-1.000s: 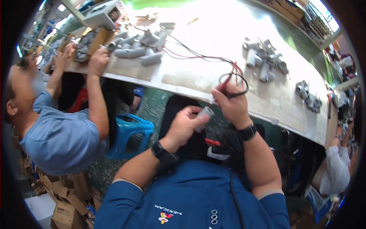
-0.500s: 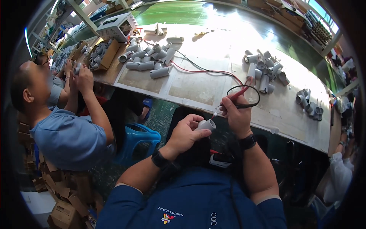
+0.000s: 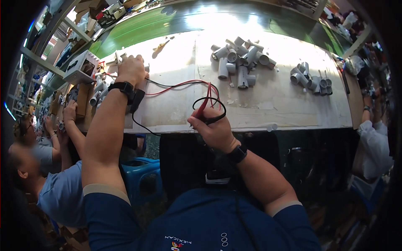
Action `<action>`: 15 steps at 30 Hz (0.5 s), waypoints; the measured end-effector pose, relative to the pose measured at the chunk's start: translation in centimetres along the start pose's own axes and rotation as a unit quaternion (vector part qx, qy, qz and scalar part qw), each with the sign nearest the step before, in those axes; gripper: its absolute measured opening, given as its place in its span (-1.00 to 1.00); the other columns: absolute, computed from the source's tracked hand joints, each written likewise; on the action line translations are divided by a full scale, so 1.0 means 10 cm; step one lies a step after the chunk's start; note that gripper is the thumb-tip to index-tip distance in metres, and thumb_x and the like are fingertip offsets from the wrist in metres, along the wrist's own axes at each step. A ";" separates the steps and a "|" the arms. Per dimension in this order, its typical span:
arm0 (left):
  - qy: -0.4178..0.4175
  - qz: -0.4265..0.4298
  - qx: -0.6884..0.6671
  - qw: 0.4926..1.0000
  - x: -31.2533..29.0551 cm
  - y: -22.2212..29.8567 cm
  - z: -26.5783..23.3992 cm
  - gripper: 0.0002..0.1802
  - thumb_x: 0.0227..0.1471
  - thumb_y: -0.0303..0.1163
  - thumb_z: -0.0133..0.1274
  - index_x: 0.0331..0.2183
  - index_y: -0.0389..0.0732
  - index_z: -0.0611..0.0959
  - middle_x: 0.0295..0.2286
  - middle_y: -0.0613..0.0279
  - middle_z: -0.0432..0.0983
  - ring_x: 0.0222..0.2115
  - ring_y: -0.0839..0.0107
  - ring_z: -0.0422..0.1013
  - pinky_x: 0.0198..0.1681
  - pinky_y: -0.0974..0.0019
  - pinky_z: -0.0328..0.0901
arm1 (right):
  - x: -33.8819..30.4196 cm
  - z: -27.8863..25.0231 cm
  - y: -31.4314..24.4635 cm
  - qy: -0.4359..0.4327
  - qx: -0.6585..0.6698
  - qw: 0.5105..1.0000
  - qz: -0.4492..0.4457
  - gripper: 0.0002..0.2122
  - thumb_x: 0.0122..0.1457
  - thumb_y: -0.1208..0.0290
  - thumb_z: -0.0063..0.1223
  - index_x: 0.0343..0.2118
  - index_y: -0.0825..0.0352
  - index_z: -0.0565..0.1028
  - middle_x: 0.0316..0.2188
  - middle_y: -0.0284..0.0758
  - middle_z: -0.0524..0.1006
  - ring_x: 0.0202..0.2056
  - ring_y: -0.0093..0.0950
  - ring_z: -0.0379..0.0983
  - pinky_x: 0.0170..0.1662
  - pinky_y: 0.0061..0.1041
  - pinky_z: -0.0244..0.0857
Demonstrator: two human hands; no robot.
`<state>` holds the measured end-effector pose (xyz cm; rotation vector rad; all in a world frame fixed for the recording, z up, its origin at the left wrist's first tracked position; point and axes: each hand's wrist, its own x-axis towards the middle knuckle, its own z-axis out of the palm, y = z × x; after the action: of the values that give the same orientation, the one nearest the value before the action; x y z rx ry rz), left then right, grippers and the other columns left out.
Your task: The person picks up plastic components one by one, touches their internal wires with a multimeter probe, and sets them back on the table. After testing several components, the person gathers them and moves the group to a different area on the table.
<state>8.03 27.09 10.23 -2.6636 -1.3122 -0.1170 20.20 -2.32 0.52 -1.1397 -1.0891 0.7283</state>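
While the right hand point(image 3: 209, 127) grips a red probe point(image 3: 203, 107), gray tubes point(image 3: 94, 100) lie left of the left hand point(image 3: 131, 71), its grasp hidden.

Glare point(image 3: 222, 20) brightens the table point(image 3: 293, 111) near a blue stool point(image 3: 143, 164).

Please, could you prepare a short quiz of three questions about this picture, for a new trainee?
1. True or false: the right hand holds a red probe.
2. Choose one. The stool is: A) red; B) blue; C) white.
3. Where is the left hand, and does it grip something?

Key:
1. True.
2. B.
3. It is over the left part of the table, beside grey tubes; whether it grips one cannot be seen.
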 end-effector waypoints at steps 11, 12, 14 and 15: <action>-0.054 0.263 -0.223 0.937 0.84 1.93 0.21 -0.54 0.09 -0.40 0.25 0.04 -0.24 0.59 0.00 -0.09 0.60 0.07 -0.03 0.49 0.16 0.12 0.37 | 0.07 -0.04 -0.07 0.004 -0.029 0.998 -0.052 -0.88 0.22 0.49 0.33 -0.37 0.37 0.58 -0.53 -0.36 0.56 -0.49 -0.54 0.48 -0.39 -0.48 0.33; -0.091 0.215 -0.228 0.945 0.86 2.00 0.20 -0.55 0.09 -0.43 0.23 0.04 -0.24 0.59 -0.01 -0.09 0.61 0.06 -0.04 0.50 0.15 0.11 0.37 | 0.07 -0.04 -0.07 0.005 -0.033 0.998 -0.057 -0.88 0.22 0.49 0.33 -0.38 0.37 0.58 -0.53 -0.36 0.56 -0.49 -0.54 0.48 -0.39 -0.48 0.33; -0.093 0.220 -0.211 0.948 0.88 2.03 0.19 -0.54 0.07 -0.45 0.21 0.04 -0.24 0.59 -0.02 -0.11 0.61 0.05 -0.04 0.50 0.13 0.10 0.38 | 0.06 -0.05 -0.05 0.010 -0.022 0.999 -0.048 -0.88 0.22 0.49 0.33 -0.38 0.37 0.58 -0.53 -0.36 0.56 -0.49 -0.54 0.48 -0.39 -0.48 0.33; -0.092 0.222 -0.194 0.951 0.88 2.03 0.17 -0.53 0.06 -0.48 0.20 0.04 -0.24 0.58 -0.04 -0.12 0.61 0.05 -0.04 0.51 0.12 0.09 0.38 | 0.06 -0.04 -0.03 0.010 -0.012 0.999 -0.041 -0.88 0.22 0.49 0.33 -0.38 0.37 0.58 -0.53 -0.35 0.56 -0.49 -0.54 0.48 -0.39 -0.48 0.33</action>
<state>29.47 22.14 7.46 -3.3055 -0.7537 -0.0743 20.78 -2.06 1.01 -1.1137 -1.1240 0.6410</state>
